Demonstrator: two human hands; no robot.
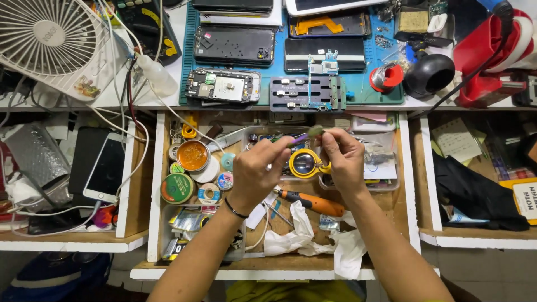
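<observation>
1. Two hands mid-frame over open drawer (403, 184).
2. Left hand (258, 168) fingers clamped on purple brush (305, 136).
3. Right hand (342, 159) fingertips pinch brush bristles.
4. Yellow magnifier (305, 164) just below brush; orange screwdriver (313, 202) lower centre.

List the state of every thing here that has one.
Left hand: fingers closed on purple brush.
Right hand: pinching the brush's bristle end.
Purple brush: held over the drawer.
Drawer: pulled open.
Opened phone: back off, insides exposed.
White phone: screen dark.
Orange screwdriver: lying flat.
</observation>
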